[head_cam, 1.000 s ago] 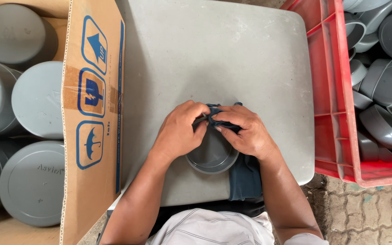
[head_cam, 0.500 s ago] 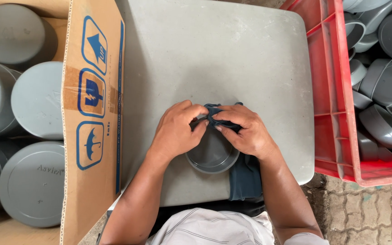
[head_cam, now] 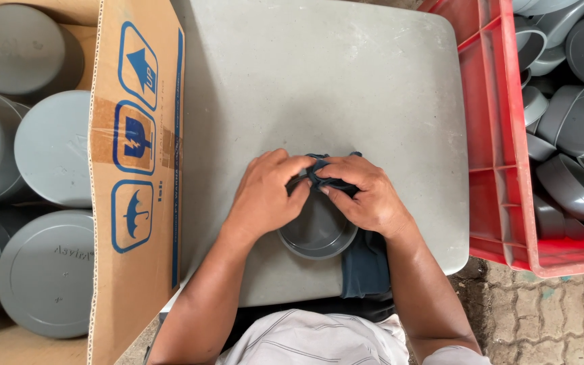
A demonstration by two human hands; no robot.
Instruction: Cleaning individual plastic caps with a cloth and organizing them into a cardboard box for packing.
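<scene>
A round grey plastic cap (head_cam: pixel 319 233) lies open side up near the front edge of the grey table (head_cam: pixel 319 74). My left hand (head_cam: pixel 265 196) grips its left rim. My right hand (head_cam: pixel 366 196) presses a bunched dark blue cloth (head_cam: pixel 322 172) against the cap's far rim. The rest of the cloth (head_cam: pixel 366 263) hangs down off the table's front edge below my right wrist.
A cardboard box (head_cam: pixel 136 169) on the left holds several grey caps (head_cam: pixel 52 149) stacked closed side up. A red plastic crate (head_cam: pixel 495 149) on the right is full of loose grey caps (head_cam: pixel 576 122). Paved ground shows at bottom right.
Both hands stay on the cap and cloth; the fingers have shifted only slightly on the far rim.
</scene>
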